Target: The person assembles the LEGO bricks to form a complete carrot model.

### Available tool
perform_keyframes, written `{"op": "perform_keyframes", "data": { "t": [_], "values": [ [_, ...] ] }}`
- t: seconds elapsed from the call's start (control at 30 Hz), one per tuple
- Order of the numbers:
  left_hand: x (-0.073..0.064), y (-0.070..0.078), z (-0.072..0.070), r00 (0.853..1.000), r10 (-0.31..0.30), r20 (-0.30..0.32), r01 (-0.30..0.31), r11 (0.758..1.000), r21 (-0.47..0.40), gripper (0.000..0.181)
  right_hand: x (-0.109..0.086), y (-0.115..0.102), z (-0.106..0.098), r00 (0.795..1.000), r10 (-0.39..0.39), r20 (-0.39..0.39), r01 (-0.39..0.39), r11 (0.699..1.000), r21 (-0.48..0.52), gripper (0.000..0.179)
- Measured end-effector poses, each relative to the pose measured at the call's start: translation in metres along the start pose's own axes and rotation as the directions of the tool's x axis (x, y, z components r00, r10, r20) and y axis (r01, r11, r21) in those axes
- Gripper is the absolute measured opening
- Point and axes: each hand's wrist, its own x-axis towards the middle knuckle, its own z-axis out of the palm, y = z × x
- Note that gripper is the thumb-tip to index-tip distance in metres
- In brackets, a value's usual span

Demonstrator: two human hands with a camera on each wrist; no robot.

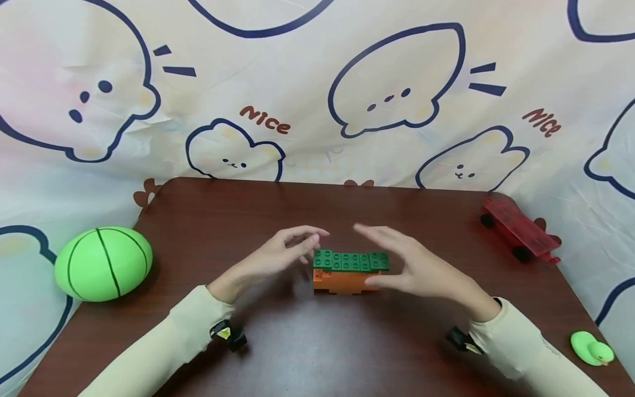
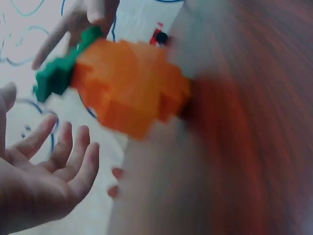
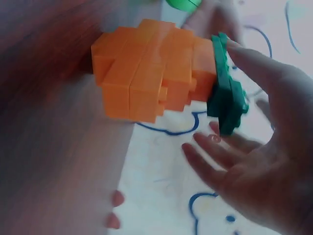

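Observation:
A toy built of orange building bricks [image 1: 342,283] with a layer of green bricks [image 1: 350,261] on top stands on the table in the head view. From the side its orange body [image 3: 146,68] looks stepped, widest in the middle. My left hand [image 1: 270,258] is at its left end, fingers loosely bent and nothing in them. On the other side my right hand [image 1: 416,262] spreads thumb and fingers apart, its thumb overlapping the orange front. In the right wrist view that thumb [image 3: 264,68] comes close to the green layer.
The brown table [image 1: 238,204] ends at a patterned cloth backdrop [image 1: 307,71]. A green ball [image 1: 103,264] with black lines sits at the left edge. Along the right edge are a red toy skateboard [image 1: 521,229] with black wheels and, nearer, a green toy duck [image 1: 591,348].

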Motion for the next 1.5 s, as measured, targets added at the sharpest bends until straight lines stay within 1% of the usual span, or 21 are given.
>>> {"op": "perform_keyframes", "data": {
  "t": [0.07, 0.13, 0.17, 0.23, 0.3, 0.33, 0.4, 0.47, 0.57, 0.63, 0.73, 0.83, 0.87, 0.93, 1.03, 1.1, 1.23, 1.33, 1.4, 1.47, 1.5],
  "values": [
    [-0.004, -0.007, -0.004, 0.998, -0.038, 0.052, 0.038, 0.999, -0.008, 0.048, -0.008, 0.010, -0.002, 0.995, 0.094, 0.011, -0.095, 0.992, 0.078, 0.097],
    [-0.007, -0.013, -0.006, 0.988, -0.053, 0.142, 0.053, 0.999, 0.003, 0.051, -0.014, 0.021, -0.001, 0.985, 0.166, 0.052, -0.172, 0.969, 0.177, 0.097],
    [-0.009, -0.016, -0.007, 0.981, -0.045, 0.188, 0.043, 0.999, 0.015, 0.052, -0.016, 0.026, 0.002, 0.979, 0.188, 0.080, -0.201, 0.952, 0.229, 0.093],
    [-0.011, -0.021, -0.006, 0.968, -0.007, 0.252, 0.000, 1.000, 0.025, 0.052, -0.019, 0.035, 0.010, 0.976, 0.181, 0.119, -0.210, 0.924, 0.319, 0.079],
    [-0.011, -0.026, -0.002, 0.963, 0.061, 0.263, -0.072, 0.997, 0.030, 0.057, -0.019, 0.041, 0.021, 0.981, 0.160, 0.113, -0.192, 0.909, 0.370, 0.063],
    [-0.011, -0.028, 0.002, 0.962, 0.091, 0.259, -0.102, 0.994, 0.028, 0.059, -0.019, 0.043, 0.026, 0.984, 0.149, 0.101, -0.176, 0.907, 0.382, 0.056],
    [-0.010, -0.031, 0.010, 0.964, 0.120, 0.237, -0.139, 0.988, 0.061, 0.060, -0.018, 0.045, 0.036, 0.990, 0.127, 0.054, -0.138, 0.921, 0.364, 0.044],
    [-0.009, -0.032, 0.019, 0.968, 0.147, 0.205, -0.176, 0.975, 0.133, 0.055, -0.017, 0.045, 0.041, 0.992, 0.128, 0.006, -0.123, 0.937, 0.328, 0.037],
    [-0.007, -0.031, 0.028, 0.974, 0.174, 0.144, -0.201, 0.959, 0.199, 0.045, -0.017, 0.043, 0.042, 0.991, 0.129, -0.023, -0.115, 0.945, 0.305, 0.037],
    [-0.006, -0.031, 0.030, 0.979, 0.184, 0.085, -0.198, 0.959, 0.201, 0.042, -0.017, 0.041, 0.041, 0.989, 0.143, -0.033, -0.126, 0.943, 0.307, 0.039],
    [-0.007, -0.026, 0.026, 0.985, 0.169, 0.031, -0.172, 0.976, 0.134, 0.053, -0.016, 0.035, 0.035, 0.984, 0.167, -0.056, -0.137, 0.924, 0.356, 0.046],
    [-0.006, -0.018, 0.021, 0.990, 0.139, 0.013, -0.140, 0.989, 0.050, 0.065, -0.016, 0.028, 0.028, 0.978, 0.178, -0.105, -0.124, 0.911, 0.394, 0.053],
    [-0.005, -0.016, 0.020, 0.991, 0.130, 0.016, -0.130, 0.991, 0.014, 0.068, -0.016, 0.026, 0.026, 0.978, 0.171, -0.122, -0.112, 0.916, 0.385, 0.058],
    [-0.003, -0.012, 0.018, 0.993, 0.115, 0.020, -0.113, 0.992, -0.061, 0.070, -0.016, 0.022, 0.021, 0.977, 0.142, -0.157, -0.086, 0.943, 0.321, 0.068],
    [-0.002, -0.009, 0.017, 0.994, 0.106, 0.036, -0.099, 0.982, -0.162, 0.067, -0.015, 0.018, 0.018, 0.978, 0.070, -0.197, -0.034, 0.983, 0.181, 0.082],
    [-0.001, -0.008, 0.017, 0.993, 0.110, 0.049, -0.099, 0.978, -0.186, 0.063, -0.014, 0.016, 0.017, 0.975, 0.030, -0.221, -0.010, 0.996, 0.092, 0.083],
    [-0.001, -0.005, 0.019, 0.988, 0.147, 0.056, -0.142, 0.986, -0.089, 0.072, -0.011, 0.012, 0.015, 0.969, -0.004, -0.248, 0.002, 1.000, -0.007, 0.077],
    [-0.006, -0.002, 0.019, 0.978, 0.207, 0.026, -0.208, 0.974, 0.090, 0.087, -0.010, 0.011, 0.014, 0.969, -0.002, -0.246, -0.006, 1.000, -0.030, 0.075],
    [-0.011, 0.001, 0.018, 0.966, 0.257, 0.004, -0.253, 0.946, 0.202, 0.089, -0.010, 0.010, 0.013, 0.971, -0.002, -0.241, -0.007, 0.999, -0.035, 0.075],
    [-0.015, 0.004, 0.017, 0.951, 0.308, -0.010, -0.287, 0.897, 0.336, 0.086, -0.011, 0.010, 0.013, 0.974, -0.007, -0.228, -0.002, 0.999, -0.037, 0.075],
    [-0.016, 0.005, 0.016, 0.944, 0.330, -0.009, -0.299, 0.864, 0.405, 0.084, -0.011, 0.010, 0.013, 0.975, -0.009, -0.220, 0.002, 0.999, -0.034, 0.075]
  ]
}}
